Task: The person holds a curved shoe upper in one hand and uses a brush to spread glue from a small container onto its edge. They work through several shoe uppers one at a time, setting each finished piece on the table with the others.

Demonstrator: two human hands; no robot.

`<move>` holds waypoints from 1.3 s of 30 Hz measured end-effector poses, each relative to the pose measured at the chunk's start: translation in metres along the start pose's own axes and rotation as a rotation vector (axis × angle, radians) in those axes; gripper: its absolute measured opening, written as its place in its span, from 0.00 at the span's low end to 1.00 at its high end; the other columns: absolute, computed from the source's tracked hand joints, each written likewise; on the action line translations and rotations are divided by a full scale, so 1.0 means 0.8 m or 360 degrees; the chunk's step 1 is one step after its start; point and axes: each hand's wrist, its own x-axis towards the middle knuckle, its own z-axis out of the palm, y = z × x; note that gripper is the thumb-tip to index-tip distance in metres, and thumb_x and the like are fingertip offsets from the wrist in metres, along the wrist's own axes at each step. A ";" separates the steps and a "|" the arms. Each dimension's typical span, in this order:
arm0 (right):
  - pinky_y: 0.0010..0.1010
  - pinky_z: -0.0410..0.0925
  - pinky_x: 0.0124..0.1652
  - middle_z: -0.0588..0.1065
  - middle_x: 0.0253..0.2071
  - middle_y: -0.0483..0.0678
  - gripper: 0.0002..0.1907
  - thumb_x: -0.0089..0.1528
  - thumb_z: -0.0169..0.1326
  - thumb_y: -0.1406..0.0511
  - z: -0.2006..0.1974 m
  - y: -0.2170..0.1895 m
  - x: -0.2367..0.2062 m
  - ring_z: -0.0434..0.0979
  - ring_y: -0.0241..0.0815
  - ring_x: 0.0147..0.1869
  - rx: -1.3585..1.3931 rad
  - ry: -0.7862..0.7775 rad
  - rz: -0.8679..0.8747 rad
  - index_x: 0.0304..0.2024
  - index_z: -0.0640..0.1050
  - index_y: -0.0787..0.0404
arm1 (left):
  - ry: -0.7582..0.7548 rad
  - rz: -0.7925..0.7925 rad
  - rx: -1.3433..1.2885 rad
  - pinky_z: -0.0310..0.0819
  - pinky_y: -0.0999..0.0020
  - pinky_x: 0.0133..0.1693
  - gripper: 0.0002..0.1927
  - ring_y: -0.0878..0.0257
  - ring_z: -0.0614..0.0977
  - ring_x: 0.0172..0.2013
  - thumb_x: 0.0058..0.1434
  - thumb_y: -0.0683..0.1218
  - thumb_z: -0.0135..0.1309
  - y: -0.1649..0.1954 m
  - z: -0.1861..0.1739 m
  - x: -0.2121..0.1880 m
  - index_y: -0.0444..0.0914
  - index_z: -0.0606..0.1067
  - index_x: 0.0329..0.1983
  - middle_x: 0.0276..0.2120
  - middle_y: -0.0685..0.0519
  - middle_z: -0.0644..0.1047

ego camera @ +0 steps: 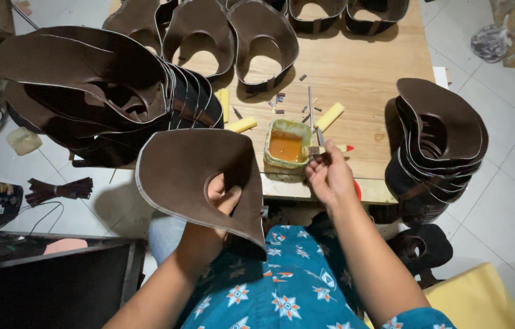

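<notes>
My left hand (219, 201) grips a curved dark brown leather piece (184, 173) with a pale edge and an oval hole; my fingers show through the hole. It is held above my lap in front of the wooden table (361, 73). My right hand (325, 173) pinches a thin brush (310, 116) by its lower end, together with a small dark strip, right next to a small square tub of orange glue (286, 145) on the table's near edge.
A stack of similar brown pieces (87, 91) lies at the table's left, another stack (437, 146) at the right. Formed brown pieces (257, 42) line the far side. Yellow sticks (329, 116) and small scraps lie near the tub. A yellow cushion (476, 298) sits lower right.
</notes>
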 end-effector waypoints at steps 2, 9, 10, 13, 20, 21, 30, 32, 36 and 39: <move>0.35 0.73 0.36 0.74 0.34 0.47 0.13 0.69 0.52 0.54 0.003 -0.004 -0.005 0.76 0.43 0.38 -0.0057 -0.0029 -0.0016 0.40 0.72 0.57 | 0.0030 -0.0323 -0.0237 0.73 0.59 0.51 0.23 0.53 0.78 0.47 0.69 0.42 0.51 0.003 -0.001 -0.008 0.29 0.69 0.66 0.49 0.39 0.77; 0.39 0.76 0.39 0.81 0.41 0.56 0.15 0.64 0.46 0.55 -0.006 -0.022 -0.021 0.82 0.49 0.43 -0.0336 0.0071 -0.0180 0.45 0.72 0.57 | 0.0082 -0.0139 -0.0083 0.68 0.63 0.57 0.26 0.59 0.76 0.54 0.61 0.40 0.53 0.016 -0.002 -0.017 0.30 0.69 0.64 0.56 0.47 0.76; 0.37 0.73 0.38 0.78 0.41 0.55 0.14 0.67 0.50 0.56 -0.008 -0.023 -0.020 0.78 0.47 0.41 -0.0454 0.0002 -0.0330 0.46 0.73 0.59 | 0.0075 -0.0070 -0.0041 0.67 0.64 0.59 0.26 0.60 0.76 0.55 0.62 0.40 0.53 0.016 -0.003 -0.016 0.30 0.69 0.64 0.57 0.47 0.76; 0.34 0.68 0.38 0.75 0.40 0.53 0.14 0.70 0.59 0.58 -0.014 -0.029 -0.018 0.72 0.44 0.39 -0.1012 -0.0117 -0.0719 0.47 0.77 0.63 | 0.0065 0.0049 0.0151 0.68 0.65 0.59 0.21 0.59 0.77 0.54 0.65 0.42 0.51 0.011 -0.007 -0.014 0.30 0.71 0.61 0.54 0.47 0.78; 0.42 0.64 0.53 0.75 0.49 0.54 0.11 0.58 0.67 0.58 0.016 -0.030 0.011 0.69 0.55 0.55 -0.2640 -0.0233 -0.1721 0.36 0.84 0.56 | 0.0135 -0.0065 0.0168 0.73 0.64 0.49 0.15 0.59 0.80 0.45 0.70 0.45 0.49 -0.010 -0.015 -0.013 0.30 0.76 0.52 0.43 0.47 0.81; 0.44 0.62 0.55 0.74 0.53 0.55 0.10 0.57 0.69 0.58 0.023 -0.027 0.013 0.66 0.57 0.57 -0.2725 -0.0290 -0.1863 0.35 0.85 0.54 | 0.0150 -0.0057 0.0193 0.73 0.66 0.49 0.15 0.60 0.80 0.45 0.69 0.45 0.49 -0.011 -0.016 -0.014 0.31 0.76 0.52 0.43 0.49 0.81; 0.42 0.67 0.54 0.74 0.54 0.56 0.10 0.64 0.65 0.61 0.044 -0.044 -0.043 0.73 0.56 0.56 -0.2405 -0.0417 -0.2146 0.44 0.83 0.56 | 0.0280 -0.0278 0.0007 0.68 0.60 0.39 0.14 0.56 0.74 0.38 0.73 0.46 0.48 -0.016 -0.022 -0.009 0.33 0.75 0.55 0.39 0.46 0.77; 0.39 0.70 0.46 0.76 0.48 0.54 0.11 0.63 0.64 0.60 0.038 -0.044 -0.059 0.78 0.52 0.48 -0.2560 -0.0385 -0.1899 0.45 0.82 0.58 | 0.0255 -0.0119 -0.0041 0.73 0.64 0.44 0.14 0.61 0.77 0.42 0.71 0.47 0.47 -0.016 -0.023 -0.002 0.33 0.74 0.52 0.41 0.50 0.79; 0.30 0.73 0.36 0.82 0.35 0.50 0.13 0.67 0.56 0.59 0.030 -0.038 -0.077 0.81 0.42 0.35 -0.2165 -0.0192 -0.0842 0.44 0.81 0.62 | 0.0342 0.0100 0.0648 0.69 0.63 0.52 0.16 0.57 0.79 0.49 0.69 0.47 0.49 -0.020 -0.023 0.014 0.32 0.75 0.54 0.47 0.46 0.81; 0.30 0.75 0.35 0.81 0.34 0.53 0.16 0.68 0.54 0.60 0.031 -0.032 -0.092 0.83 0.40 0.34 -0.1532 -0.0343 -0.0606 0.44 0.78 0.69 | 0.0324 0.0036 0.0631 0.71 0.62 0.51 0.17 0.55 0.80 0.48 0.68 0.48 0.50 -0.025 -0.016 0.018 0.31 0.76 0.53 0.46 0.44 0.82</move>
